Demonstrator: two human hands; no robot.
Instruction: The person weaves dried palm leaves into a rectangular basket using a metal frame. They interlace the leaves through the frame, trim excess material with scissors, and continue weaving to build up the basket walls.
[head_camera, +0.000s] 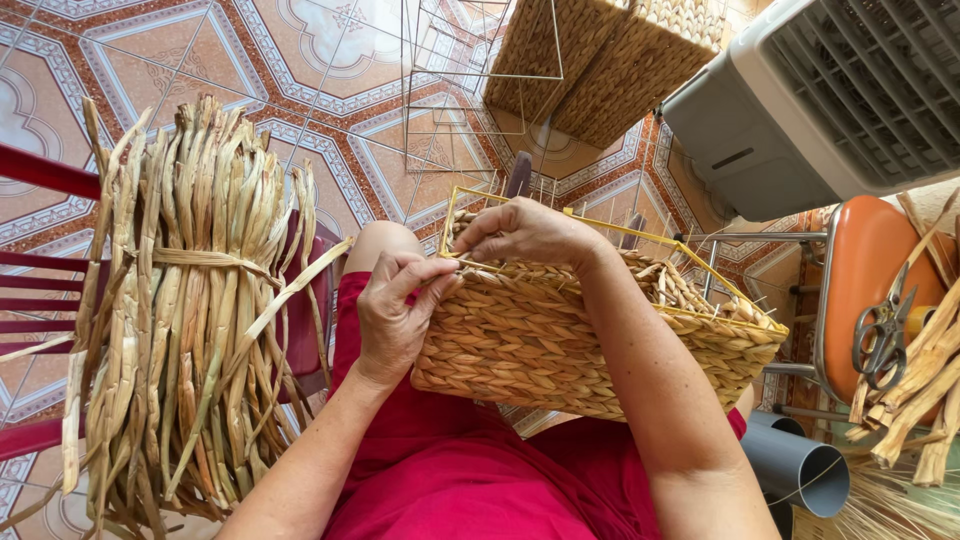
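A half-woven straw basket (560, 340) on a yellow wire frame (463, 193) rests on my lap, over a red skirt (450, 470). My left hand (395, 315) pinches a straw strand at the basket's left top corner. Over the same rim, my right hand (525, 232) reaches with fingers bent down onto the weave. A long dried strand (290, 295) runs from my left hand down toward a tied bundle of dried straw leaves (190, 300) that leans on a red chair at my left.
Bare wire frames (470, 90) and finished woven baskets (600, 60) stand on the patterned tile floor ahead. A grey fan housing (830, 100) is at upper right. An orange stool (860, 270) holds scissors (885, 325) and straw pieces. A grey pipe (795, 465) lies by my right knee.
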